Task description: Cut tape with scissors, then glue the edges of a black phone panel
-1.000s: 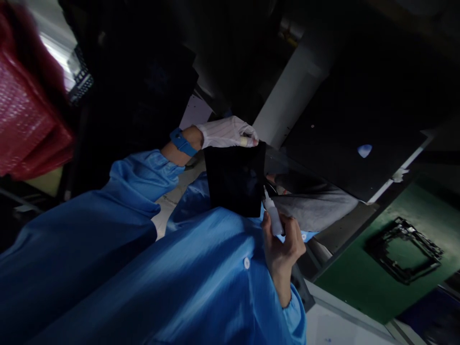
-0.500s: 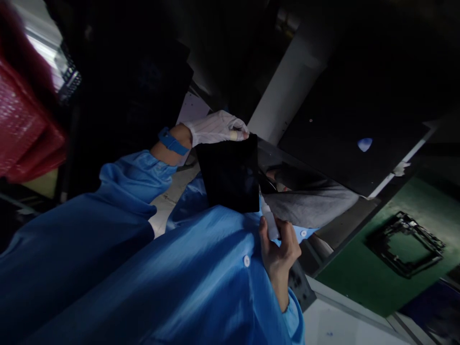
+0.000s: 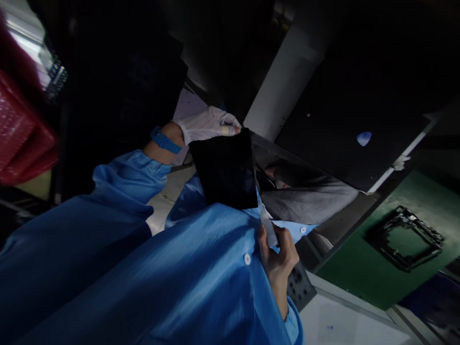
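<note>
My left hand (image 3: 206, 123), in a white glove with a blue wrist strap (image 3: 163, 140), pinches the top edge of a flat black panel (image 3: 224, 167) held upright in front of my blue coat. My right hand (image 3: 278, 258), bare, is closed round a small white squeeze tube (image 3: 268, 227). The tube's nozzle points up and meets the panel's lower right corner. The panel's face is dark and glossy.
A grey cloth (image 3: 309, 203) lies just right of the panel. Behind it slopes a large black board (image 3: 345, 124). A green mat (image 3: 362, 273) with a black frame part (image 3: 404, 237) is at the right. A red mesh object (image 3: 17, 134) fills the left edge.
Both hands, the panel and the tube have drifted slightly left and up in view as the camera shifted. The nozzle sits lower along the panel's right edge, now at its corner.
</note>
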Demonstrator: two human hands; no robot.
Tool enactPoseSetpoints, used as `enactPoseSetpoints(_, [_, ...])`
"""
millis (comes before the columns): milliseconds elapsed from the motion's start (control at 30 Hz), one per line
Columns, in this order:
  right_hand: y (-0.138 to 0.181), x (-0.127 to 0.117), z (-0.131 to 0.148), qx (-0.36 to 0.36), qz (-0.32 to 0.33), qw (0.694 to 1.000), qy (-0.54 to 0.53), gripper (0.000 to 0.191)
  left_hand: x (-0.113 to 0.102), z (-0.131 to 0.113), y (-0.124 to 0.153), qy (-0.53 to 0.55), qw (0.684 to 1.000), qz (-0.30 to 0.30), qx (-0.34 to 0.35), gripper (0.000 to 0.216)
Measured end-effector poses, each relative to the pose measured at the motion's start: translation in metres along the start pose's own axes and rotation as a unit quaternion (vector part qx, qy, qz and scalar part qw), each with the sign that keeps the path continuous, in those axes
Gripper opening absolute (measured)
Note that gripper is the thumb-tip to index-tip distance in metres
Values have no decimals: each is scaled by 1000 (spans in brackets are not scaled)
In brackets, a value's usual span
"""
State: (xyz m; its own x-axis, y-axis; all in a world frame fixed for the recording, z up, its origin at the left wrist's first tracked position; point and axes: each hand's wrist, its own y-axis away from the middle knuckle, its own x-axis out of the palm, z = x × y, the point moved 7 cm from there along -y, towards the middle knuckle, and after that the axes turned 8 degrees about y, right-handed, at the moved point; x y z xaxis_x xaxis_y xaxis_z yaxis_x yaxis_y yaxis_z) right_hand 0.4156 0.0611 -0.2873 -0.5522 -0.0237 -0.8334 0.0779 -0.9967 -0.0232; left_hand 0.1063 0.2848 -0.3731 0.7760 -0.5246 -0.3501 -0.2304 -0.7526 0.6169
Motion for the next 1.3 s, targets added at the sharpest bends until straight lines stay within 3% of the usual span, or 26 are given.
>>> enactPoseSetpoints(200, [13, -1, -4, 36, -16, 999, 6, 34, -2, -3, 4, -10, 1000, -1, -3, 30])
enactPoseSetpoints(633, [31, -8, -6, 77, -7, 997, -4, 35, -4, -1, 5, -31, 999, 5, -7, 37])
enactPoseSetpoints(800, [32, -30, -33, 147, -84, 985, -24, 45, -4, -3, 6, -22, 999, 24, 19, 52])
enactPoseSetpoints(933, [-4, -45, -57, 217, -177, 954, -108, 40, 1, -17, 9, -15, 997, 44, 55, 65])
enactPoseSetpoints(1033, [-56, -51, -66, 174, -278, 936, -132, 44, 8, -35, 10, -18, 995, 62, 82, 62])
enactPoseSetpoints(1200, [-153, -41, -87, 71, -305, 940, -137, 37, 27, -66, 10, -42, 983, 114, 137, 49])
enactPoseSetpoints(1300, [-194, -28, -95, 38, -264, 958, -110, 34, 35, -77, 15, -64, 977, 140, 149, 54])
